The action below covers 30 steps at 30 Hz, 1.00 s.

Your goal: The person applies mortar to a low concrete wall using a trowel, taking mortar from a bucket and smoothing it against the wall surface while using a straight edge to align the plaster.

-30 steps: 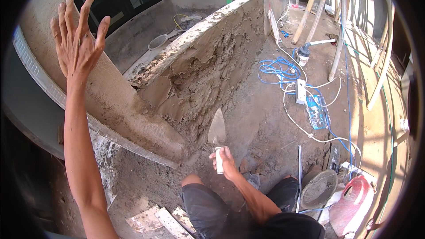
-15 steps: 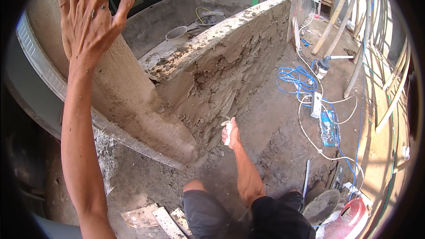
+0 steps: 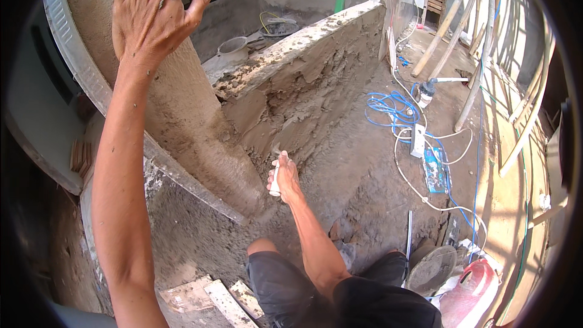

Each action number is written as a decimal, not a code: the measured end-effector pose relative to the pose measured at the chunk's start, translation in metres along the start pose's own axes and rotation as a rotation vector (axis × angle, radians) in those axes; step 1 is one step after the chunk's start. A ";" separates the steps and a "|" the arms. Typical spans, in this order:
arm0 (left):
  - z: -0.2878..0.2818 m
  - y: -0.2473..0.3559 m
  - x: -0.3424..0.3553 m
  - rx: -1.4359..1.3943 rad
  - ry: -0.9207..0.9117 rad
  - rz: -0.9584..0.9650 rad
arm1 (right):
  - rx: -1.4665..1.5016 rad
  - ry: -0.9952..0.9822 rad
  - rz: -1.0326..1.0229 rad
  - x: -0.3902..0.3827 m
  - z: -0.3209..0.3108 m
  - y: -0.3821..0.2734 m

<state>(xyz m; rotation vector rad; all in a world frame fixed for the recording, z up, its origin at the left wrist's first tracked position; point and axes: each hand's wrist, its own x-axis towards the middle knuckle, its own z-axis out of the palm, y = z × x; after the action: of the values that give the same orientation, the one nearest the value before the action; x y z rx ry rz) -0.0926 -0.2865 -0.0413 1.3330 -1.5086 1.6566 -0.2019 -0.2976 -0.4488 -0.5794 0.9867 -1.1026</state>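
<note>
My left hand is raised at the upper left with fingers spread, in front of the rough tan column; whether its palm touches the column is hidden. Low in the middle, my right hand is closed around the white handle of a trowel. Most of the trowel's blade is hidden past the hand, by the lower near end of a low wall. Wet grey-brown mortar coats this wall's face, smooth in places and ragged in others. Crumbs of mortar lie along its pale top.
A white extension socket and coiled blue cable lie on the dirt floor at right. Bamboo poles lean beyond. A mortar-crusted bucket and a red-and-white container stand by my right knee. Boards lie lower left.
My right hand has drawn the trowel left and slightly up, toward the wall's near end by the column. The left hand stays spread at the column. The whole view has shifted a little.
</note>
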 end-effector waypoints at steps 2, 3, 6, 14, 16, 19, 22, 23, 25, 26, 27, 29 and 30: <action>-0.003 0.003 0.003 0.276 -0.091 0.027 | 0.044 -0.026 0.022 -0.008 0.008 0.001; -0.002 0.004 0.004 0.566 -0.183 0.041 | 0.059 -0.016 0.017 -0.013 0.011 0.001; 0.028 -0.023 -0.002 0.214 0.074 0.108 | 0.031 -0.120 0.058 -0.048 0.032 0.001; 0.028 -0.026 -0.002 0.277 0.061 0.132 | 0.164 -0.538 0.198 -0.186 0.029 0.082; 0.034 -0.031 -0.003 0.047 0.179 0.171 | 0.176 -0.521 0.245 -0.198 0.000 0.098; 0.031 -0.031 -0.002 0.085 0.166 0.173 | 0.322 -0.217 0.262 -0.139 -0.048 0.112; 0.044 -0.029 -0.005 0.076 0.186 0.185 | 0.438 0.045 0.369 -0.024 -0.108 0.138; 0.045 -0.030 -0.005 0.066 0.208 0.199 | 0.461 0.062 0.389 0.006 -0.120 0.142; 0.043 -0.031 0.000 0.083 0.208 0.204 | 0.449 0.064 0.395 0.054 -0.134 0.151; 0.043 -0.031 0.002 0.094 0.223 0.221 | 0.454 0.054 0.397 0.070 -0.136 0.152; 0.044 -0.030 0.004 0.103 0.239 0.237 | 0.460 0.046 0.397 0.085 -0.139 0.154; 0.046 -0.034 0.003 0.100 0.244 0.279 | 0.460 0.024 0.393 0.090 -0.122 0.152; 0.047 -0.036 0.003 0.094 0.251 0.300 | 0.462 0.014 0.361 0.086 -0.114 0.149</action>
<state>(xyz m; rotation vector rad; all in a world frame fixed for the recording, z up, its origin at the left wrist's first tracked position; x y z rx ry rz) -0.0480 -0.3232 -0.0284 0.9321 -1.5508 2.0182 -0.2227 -0.3131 -0.6540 -0.0153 0.7736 -0.9642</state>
